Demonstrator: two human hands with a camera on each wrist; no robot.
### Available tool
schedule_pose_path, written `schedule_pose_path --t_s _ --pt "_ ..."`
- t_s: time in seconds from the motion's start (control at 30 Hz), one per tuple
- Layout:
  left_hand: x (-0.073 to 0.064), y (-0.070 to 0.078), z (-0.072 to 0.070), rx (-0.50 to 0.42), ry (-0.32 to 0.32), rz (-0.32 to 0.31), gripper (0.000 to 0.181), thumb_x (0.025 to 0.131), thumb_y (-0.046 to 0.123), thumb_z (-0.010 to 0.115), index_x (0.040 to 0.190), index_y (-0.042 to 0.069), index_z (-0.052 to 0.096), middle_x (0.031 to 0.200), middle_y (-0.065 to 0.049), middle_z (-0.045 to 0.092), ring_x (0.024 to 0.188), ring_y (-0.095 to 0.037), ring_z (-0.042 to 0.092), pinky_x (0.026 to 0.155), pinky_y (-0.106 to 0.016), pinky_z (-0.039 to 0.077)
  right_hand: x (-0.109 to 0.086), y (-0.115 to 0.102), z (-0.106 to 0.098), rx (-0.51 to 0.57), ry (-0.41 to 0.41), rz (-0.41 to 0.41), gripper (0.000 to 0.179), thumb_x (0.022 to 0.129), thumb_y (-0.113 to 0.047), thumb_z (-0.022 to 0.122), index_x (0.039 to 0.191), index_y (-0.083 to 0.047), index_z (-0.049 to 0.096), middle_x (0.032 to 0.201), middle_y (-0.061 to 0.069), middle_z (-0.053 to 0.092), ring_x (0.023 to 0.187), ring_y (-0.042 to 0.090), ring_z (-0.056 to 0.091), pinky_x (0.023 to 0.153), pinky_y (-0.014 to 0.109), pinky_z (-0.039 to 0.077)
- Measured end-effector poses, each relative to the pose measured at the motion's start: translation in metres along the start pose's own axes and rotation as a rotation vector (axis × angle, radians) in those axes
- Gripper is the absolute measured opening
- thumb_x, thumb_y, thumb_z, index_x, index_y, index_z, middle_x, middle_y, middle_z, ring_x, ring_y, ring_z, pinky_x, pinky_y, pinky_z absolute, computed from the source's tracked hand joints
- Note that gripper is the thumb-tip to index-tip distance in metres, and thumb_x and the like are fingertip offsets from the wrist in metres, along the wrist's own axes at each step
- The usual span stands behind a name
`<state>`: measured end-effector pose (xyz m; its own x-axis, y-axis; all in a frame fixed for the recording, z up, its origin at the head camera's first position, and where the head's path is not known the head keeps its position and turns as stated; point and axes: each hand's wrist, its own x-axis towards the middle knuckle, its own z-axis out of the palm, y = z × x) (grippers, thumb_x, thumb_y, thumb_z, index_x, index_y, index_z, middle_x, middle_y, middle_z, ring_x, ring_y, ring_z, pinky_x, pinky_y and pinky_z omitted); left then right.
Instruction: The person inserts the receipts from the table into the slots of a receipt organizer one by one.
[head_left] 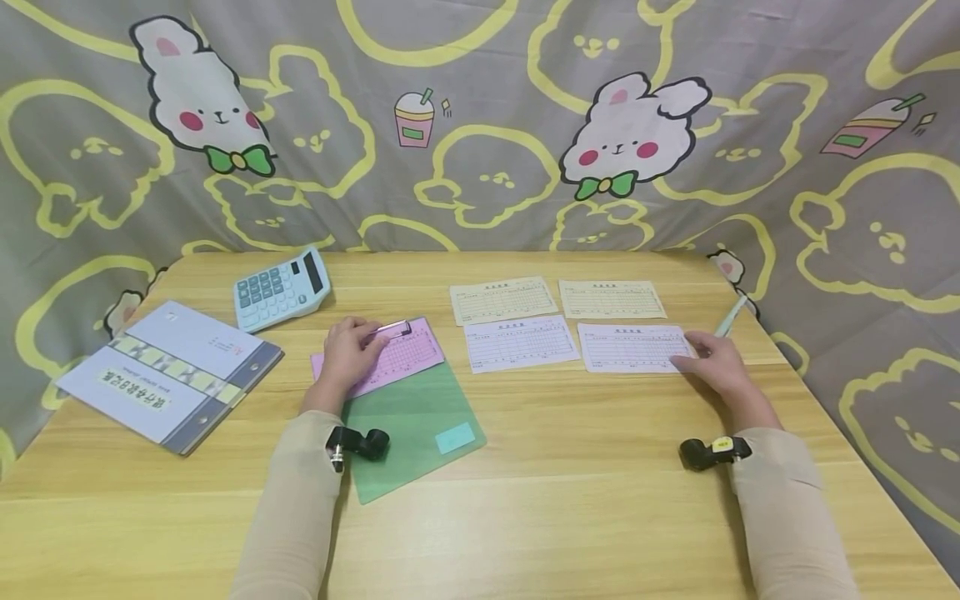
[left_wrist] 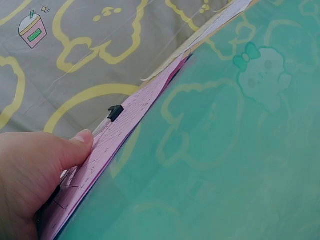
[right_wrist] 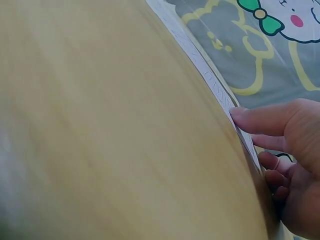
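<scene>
In the head view, my left hand (head_left: 347, 358) holds the top edge of a green clipboard (head_left: 405, 450). Its thumb (left_wrist: 80, 145) lies on the metal clip (left_wrist: 114, 114), over pink printed forms (head_left: 405, 354). My right hand (head_left: 716, 367) pinches the right end of a white printed slip (head_left: 630, 348), thumb on top, as the right wrist view also shows. Another white slip (head_left: 521, 343) lies to its left. Behind them are two yellowish slips, the left one (head_left: 504, 300) and the right one (head_left: 612, 300).
At the left lie a light blue calculator (head_left: 281, 290) and a grey-white account book (head_left: 172, 375) with Chinese lettering. A pale green pen (head_left: 731, 317) is beyond my right hand, near the table's right edge. A patterned curtain (head_left: 480, 125) hangs behind the wooden table (head_left: 570, 517).
</scene>
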<state>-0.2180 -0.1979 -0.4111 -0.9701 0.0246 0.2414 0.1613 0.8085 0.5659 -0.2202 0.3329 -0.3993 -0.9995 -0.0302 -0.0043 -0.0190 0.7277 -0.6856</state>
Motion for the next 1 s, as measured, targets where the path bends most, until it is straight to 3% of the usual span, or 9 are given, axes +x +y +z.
schedule_pose_path --t_s 0.27,0.77,1.0 --pt "-0.001 0.001 0.000 -0.002 0.006 -0.004 0.034 0.082 0.019 0.057 0.109 -0.003 0.057 0.105 -0.020 0.048 0.099 -0.035 0.038 0.085 -0.045 0.025 0.004 0.002 0.001 -0.065 -0.022 0.033 0.063 0.080 -0.023 0.061 0.123 0.014 0.033 0.120 0.036 0.033 0.112 0.048 0.027 0.090 0.052 0.023" --pt "0.000 0.001 0.000 -0.008 -0.018 -0.022 0.035 0.084 0.020 0.056 0.111 -0.002 0.056 0.107 -0.019 0.046 0.100 -0.034 0.037 0.086 -0.045 0.024 -0.002 0.002 0.002 -0.006 0.012 0.007 0.048 0.082 -0.015 0.056 0.116 0.015 0.039 0.112 0.033 0.040 0.105 0.045 0.034 0.089 0.053 0.023" --pt "0.000 0.002 -0.001 -0.009 -0.009 -0.005 0.034 0.083 0.019 0.056 0.110 -0.003 0.057 0.106 -0.020 0.047 0.100 -0.035 0.038 0.086 -0.046 0.024 -0.006 0.003 0.005 0.015 0.067 0.005 0.050 0.081 -0.010 0.055 0.124 0.009 0.035 0.108 0.033 0.040 0.095 0.041 0.040 0.081 0.050 0.029"
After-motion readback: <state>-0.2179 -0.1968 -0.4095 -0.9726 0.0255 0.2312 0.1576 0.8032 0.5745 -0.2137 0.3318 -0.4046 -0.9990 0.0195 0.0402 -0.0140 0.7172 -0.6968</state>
